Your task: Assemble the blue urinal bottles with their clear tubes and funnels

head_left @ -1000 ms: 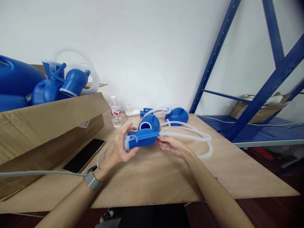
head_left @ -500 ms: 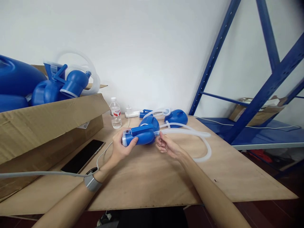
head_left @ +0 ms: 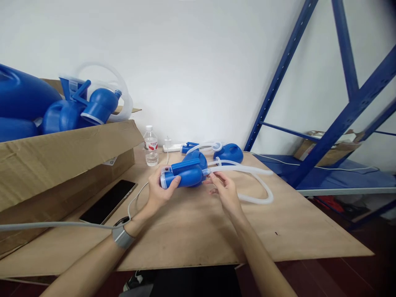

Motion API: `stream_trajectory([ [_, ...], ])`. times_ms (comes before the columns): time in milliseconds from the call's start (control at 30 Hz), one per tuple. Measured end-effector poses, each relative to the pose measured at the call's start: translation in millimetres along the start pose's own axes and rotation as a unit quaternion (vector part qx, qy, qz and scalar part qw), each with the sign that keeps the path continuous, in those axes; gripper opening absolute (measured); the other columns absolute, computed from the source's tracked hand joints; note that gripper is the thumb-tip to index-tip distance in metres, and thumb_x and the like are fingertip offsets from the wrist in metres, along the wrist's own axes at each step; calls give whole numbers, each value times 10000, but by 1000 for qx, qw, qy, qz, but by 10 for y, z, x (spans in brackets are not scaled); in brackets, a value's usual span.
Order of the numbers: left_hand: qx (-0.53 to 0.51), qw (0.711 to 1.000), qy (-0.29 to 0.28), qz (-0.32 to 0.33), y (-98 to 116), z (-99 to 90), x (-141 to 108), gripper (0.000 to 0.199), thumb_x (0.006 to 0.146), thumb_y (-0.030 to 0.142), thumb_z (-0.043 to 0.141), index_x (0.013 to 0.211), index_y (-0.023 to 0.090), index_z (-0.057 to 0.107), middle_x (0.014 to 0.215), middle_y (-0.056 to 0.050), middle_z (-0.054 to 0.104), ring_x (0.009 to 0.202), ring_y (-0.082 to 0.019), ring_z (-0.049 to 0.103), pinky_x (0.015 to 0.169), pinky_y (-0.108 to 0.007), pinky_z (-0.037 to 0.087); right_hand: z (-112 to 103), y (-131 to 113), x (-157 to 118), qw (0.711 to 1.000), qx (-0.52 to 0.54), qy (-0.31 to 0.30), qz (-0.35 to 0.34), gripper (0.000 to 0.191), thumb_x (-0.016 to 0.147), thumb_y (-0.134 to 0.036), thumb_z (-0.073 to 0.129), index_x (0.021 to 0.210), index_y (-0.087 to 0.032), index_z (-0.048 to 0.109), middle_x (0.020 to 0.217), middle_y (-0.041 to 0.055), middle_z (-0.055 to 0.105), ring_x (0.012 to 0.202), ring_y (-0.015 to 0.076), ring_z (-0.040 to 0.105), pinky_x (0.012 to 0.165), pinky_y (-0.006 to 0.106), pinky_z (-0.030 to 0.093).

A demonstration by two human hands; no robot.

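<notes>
Blue plastic makes up the handled receptacle [head_left: 187,176] that the person holds just above the table [head_left: 185,247], lying sideways with its pale rim to the left and its narrow neck to the right. The left hand [head_left: 158,187] is curled round the rimmed end, thumb along the near side and the other fingers mostly hidden behind; this grip probably steadies the body while leaving the neck clear. The right hand [head_left: 227,192] is half closed, its thumb and forefinger drawn together at the neck, where the translucent hose [head_left: 247,168] meets it; whether they pinch the hose or only touch it cannot be told. Working close to the joint would likely give better control than holding the floppy length farther out, which trails right and loops back across the tabletop.

Just behind the receptacle sits a blue jug [head_left: 200,158], partly covered by it, and a second blue jug [head_left: 231,153] lies farther back. A water bottle [head_left: 151,146] stands near the wall, perhaps to be out of the arms' way. A phone [head_left: 108,202] lies flat beside the cardboard box [head_left: 71,152], whose blue vessels [head_left: 100,103] rise above its edge.
</notes>
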State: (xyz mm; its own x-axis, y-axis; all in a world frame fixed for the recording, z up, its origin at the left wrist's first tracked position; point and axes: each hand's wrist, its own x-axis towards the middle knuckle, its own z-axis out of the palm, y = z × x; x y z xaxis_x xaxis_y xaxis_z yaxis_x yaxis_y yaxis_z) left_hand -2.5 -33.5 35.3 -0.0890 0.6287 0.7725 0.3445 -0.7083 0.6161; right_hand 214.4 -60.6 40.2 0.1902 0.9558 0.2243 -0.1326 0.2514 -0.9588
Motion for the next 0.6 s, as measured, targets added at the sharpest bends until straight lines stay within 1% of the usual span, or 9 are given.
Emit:
stream_trajectory([
  [67, -1, 1000, -2, -8, 6, 13, -16, 294, 816, 419, 690, 964, 170, 639, 871, -27, 694, 773, -195, 663, 731, -296, 522, 55, 22, -79, 999, 32, 30, 2, 422, 697, -511, 859, 944, -199, 718, 986, 71, 757, 944, 261, 746, 582, 259, 571],
  [133, -2, 1000, -2, -13, -2, 26, -32, 292, 822, 423, 687, 967, 173, 640, 883, -30, 697, 789, -201, 666, 744, -302, 524, 116, 51, -140, 993, 99, 59, 25, 432, 668, -473, 891, 962, -210, 715, 1062, 65, 760, 1036, 267, 736, 704, 300, 618],
  [233, -9, 1000, 3, -6, -27, 42, -49, 289, 823, 423, 691, 964, 176, 641, 875, -25, 695, 778, -196, 664, 732, -297, 523, 193, 93, -199, 972, 210, 83, 61, 467, 626, -427, 930, 991, -231, 714, 1118, 50, 762, 1095, 244, 725, 846, 318, 618],
  [300, -14, 1000, 4, -5, -37, 48, -52, 291, 820, 431, 693, 951, 176, 640, 841, -16, 688, 737, -186, 656, 697, -287, 521, 227, 120, -223, 962, 247, 86, 72, 476, 610, -397, 943, 998, -233, 721, 1122, 54, 767, 1098, 231, 725, 865, 296, 604],
  [367, -18, 1000, 4, -7, -34, 50, -50, 297, 814, 437, 695, 940, 175, 640, 816, -11, 685, 703, -179, 650, 671, -279, 520, 247, 150, -239, 963, 245, 92, 65, 456, 627, -393, 936, 998, -221, 735, 1133, 71, 768, 1089, 226, 726, 855, 283, 596],
  [433, -20, 1000, 2, -6, -16, 48, -43, 295, 808, 435, 695, 933, 173, 641, 810, -13, 691, 699, -178, 654, 669, -278, 524, 256, 186, -244, 971, 215, 95, 45, 434, 664, -414, 914, 1004, -202, 749, 1118, 89, 771, 1052, 226, 732, 863, 302, 592],
  [533, -18, 1000, -10, -1, 21, 40, -33, 277, 810, 424, 686, 925, 175, 651, 819, -21, 704, 725, -184, 665, 694, -284, 535, 248, 241, -229, 980, 172, 93, 20, 449, 689, -450, 896, 1026, -182, 768, 1060, 94, 785, 1002, 225, 736, 949, 364, 578],
  [600, -17, 1000, -13, 0, 34, 38, -33, 268, 812, 418, 684, 925, 177, 656, 827, -25, 709, 735, -185, 668, 703, -287, 539, 227, 271, -205, 983, 158, 95, 11, 476, 679, -467, 900, 1035, -176, 777, 1077, 91, 787, 1017, 230, 734, 1025, 399, 550],
])
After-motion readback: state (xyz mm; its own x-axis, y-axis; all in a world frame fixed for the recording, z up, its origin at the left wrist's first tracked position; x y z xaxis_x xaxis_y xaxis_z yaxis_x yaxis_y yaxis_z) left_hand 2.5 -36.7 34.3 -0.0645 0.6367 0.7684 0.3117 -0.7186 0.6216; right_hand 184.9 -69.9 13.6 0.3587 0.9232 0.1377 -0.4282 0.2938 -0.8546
